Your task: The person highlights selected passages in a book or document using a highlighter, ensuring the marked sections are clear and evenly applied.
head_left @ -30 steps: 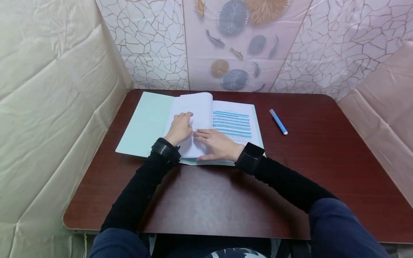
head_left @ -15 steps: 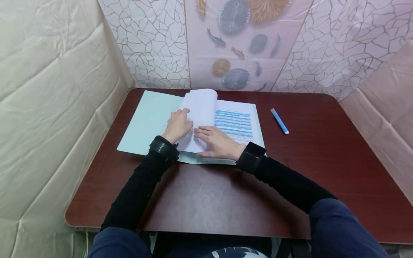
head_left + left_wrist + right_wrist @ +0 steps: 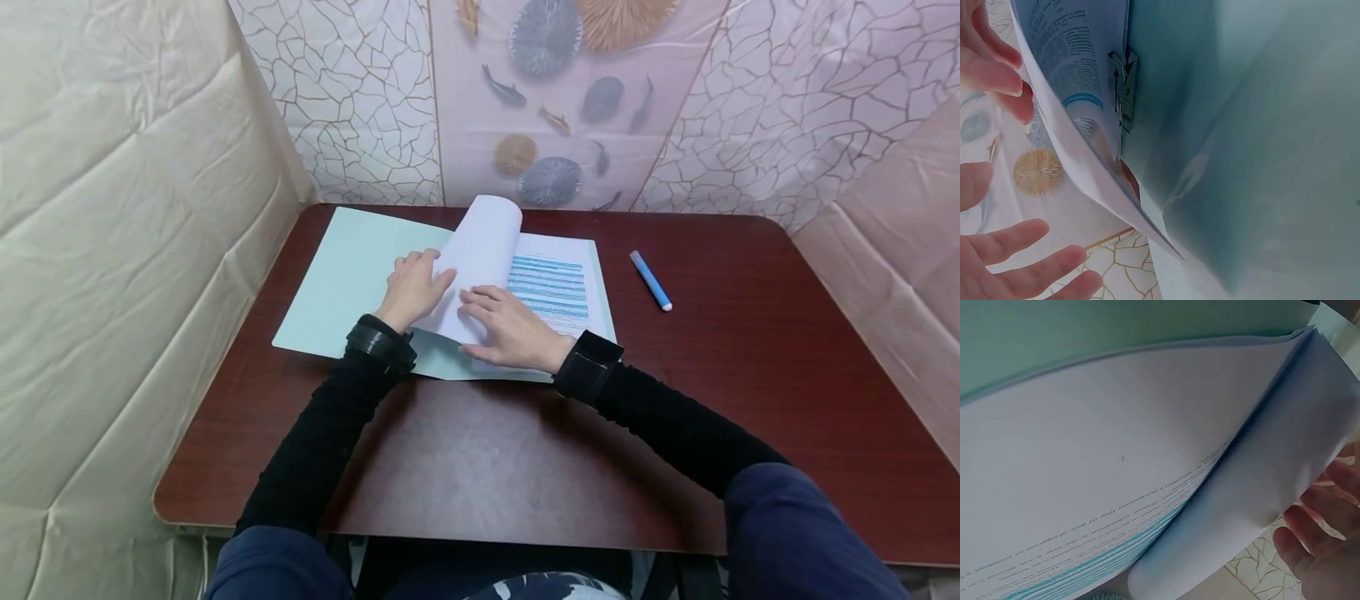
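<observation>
In the head view, a pale green folder lies spread on the table. A white sheet, or several sheets, curls up over the folder's middle. My left hand is at the sheet's left side, its thumb near the paper. Spread left fingertips show apart from the paper in the left wrist view. My right hand touches the lower part of the curled sheet with its fingers. In the right wrist view, right fingers rest against its outer side. The printed page underneath has blue highlighted lines.
A blue marker lies right of the folder on the brown table. Metal binder hardware shows along the folder's spine in the left wrist view. Patterned cloth hangs behind the table.
The white sheet has lifted from the left side and swung right, curling over toward the printed page. My left hand has shifted slightly left; my right hand has stayed nearly in place.
</observation>
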Available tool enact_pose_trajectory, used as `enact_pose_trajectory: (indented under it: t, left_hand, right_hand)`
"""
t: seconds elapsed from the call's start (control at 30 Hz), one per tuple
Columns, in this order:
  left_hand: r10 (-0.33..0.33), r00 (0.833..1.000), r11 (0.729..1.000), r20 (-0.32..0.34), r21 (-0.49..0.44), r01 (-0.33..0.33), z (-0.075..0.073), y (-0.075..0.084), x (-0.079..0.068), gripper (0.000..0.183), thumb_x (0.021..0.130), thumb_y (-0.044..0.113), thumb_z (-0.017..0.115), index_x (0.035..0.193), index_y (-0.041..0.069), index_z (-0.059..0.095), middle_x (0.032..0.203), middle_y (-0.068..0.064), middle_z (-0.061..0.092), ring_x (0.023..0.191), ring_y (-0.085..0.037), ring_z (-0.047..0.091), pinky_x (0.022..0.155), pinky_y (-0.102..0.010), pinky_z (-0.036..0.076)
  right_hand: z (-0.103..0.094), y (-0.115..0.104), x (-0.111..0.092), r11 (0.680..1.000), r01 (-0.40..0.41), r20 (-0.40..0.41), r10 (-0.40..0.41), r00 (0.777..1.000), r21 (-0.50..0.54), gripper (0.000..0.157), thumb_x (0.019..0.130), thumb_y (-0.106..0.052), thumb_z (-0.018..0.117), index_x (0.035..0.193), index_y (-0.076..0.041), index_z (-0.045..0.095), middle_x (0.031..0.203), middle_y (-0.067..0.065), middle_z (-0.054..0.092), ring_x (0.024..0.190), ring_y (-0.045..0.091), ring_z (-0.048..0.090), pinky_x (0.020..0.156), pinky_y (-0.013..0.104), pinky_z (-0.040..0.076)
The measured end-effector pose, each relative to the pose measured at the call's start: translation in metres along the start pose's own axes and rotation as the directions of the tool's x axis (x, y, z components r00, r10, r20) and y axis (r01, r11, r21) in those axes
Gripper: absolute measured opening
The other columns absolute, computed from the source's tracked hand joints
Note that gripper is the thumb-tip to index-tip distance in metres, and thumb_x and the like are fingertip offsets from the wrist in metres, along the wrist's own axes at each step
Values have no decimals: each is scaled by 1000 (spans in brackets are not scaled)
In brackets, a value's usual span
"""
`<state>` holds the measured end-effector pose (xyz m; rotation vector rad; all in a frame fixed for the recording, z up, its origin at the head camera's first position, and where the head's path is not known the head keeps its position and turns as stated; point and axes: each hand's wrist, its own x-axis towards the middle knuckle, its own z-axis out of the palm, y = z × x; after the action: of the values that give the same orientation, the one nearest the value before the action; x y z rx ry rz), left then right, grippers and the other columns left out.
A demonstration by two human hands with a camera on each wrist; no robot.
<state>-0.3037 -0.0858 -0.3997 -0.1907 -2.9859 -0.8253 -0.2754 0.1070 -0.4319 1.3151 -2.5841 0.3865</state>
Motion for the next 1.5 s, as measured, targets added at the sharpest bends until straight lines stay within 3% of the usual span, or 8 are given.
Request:
enact_pose_trajectory:
  t: [0.47,0.7,0.87,1.0,1.2,1.33,1.43,1.5]
  left_hand:
    - [-1,1000,998,-32,-56,-1,2,1,2,58,104,46,27,142,6,44,144,-21,45,131,-38,38,106,-55,34]
    - [-11,1000,996,-20,-85,9,2,1,0,63,103,52,21,143,7,42,145,-19,44,132,-37,38,108,-56,31]
    - [-15,1000,996,-21,-93,13,4,2,0,66,102,53,18,143,7,41,145,-20,44,133,-38,37,109,-56,30]
    - [-15,1000,996,-24,-83,13,6,3,0,67,102,53,16,144,7,41,144,-20,45,134,-39,37,109,-56,30]
    - [-22,1000,997,-8,-71,21,8,5,0,66,103,53,18,144,7,41,143,-20,47,134,-39,38,109,-57,30]
    - [-22,1000,998,-2,-65,22,8,6,-2,65,103,52,20,143,6,41,142,-20,47,134,-38,38,109,-57,29]
    - [-18,1000,998,1,-53,18,9,7,-3,64,103,52,20,144,7,41,143,-20,47,134,-38,38,109,-57,29]
    - [-12,1000,999,1,-46,12,10,7,-3,64,103,52,20,143,7,42,142,-20,48,133,-38,39,109,-57,30]
  right_hand:
    - [-1,6,-8,998,-51,-121,46,992,-38,56,83,-41,72,122,-2,62,139,21,54,131,37,46,111,49,34]
    - [-6,13,-15,986,-165,-150,162,975,-10,62,81,-50,70,121,-3,61,138,19,55,131,35,44,109,52,33]
    - [-10,20,-17,971,-238,-215,235,948,10,59,84,-48,68,120,-1,62,136,18,56,128,33,47,109,49,34]
    - [-16,26,-21,940,-323,-293,340,894,108,49,89,-39,66,117,2,63,134,20,58,125,34,49,108,46,37]
    - [-28,34,-26,850,-471,-307,525,794,235,45,98,-34,53,125,1,60,137,21,56,128,34,50,102,51,43]
    - [-32,44,-29,775,-573,-324,631,704,265,48,101,-38,44,128,-2,59,131,21,61,119,37,56,93,55,46]
    - [-36,52,-31,708,-634,-332,706,626,311,50,103,-42,33,106,-2,65,95,21,67,90,37,62,72,50,48]
    - [-40,57,-33,664,-652,-321,748,581,366,54,103,-45,29,85,-4,57,71,16,54,67,34,54,56,41,39]
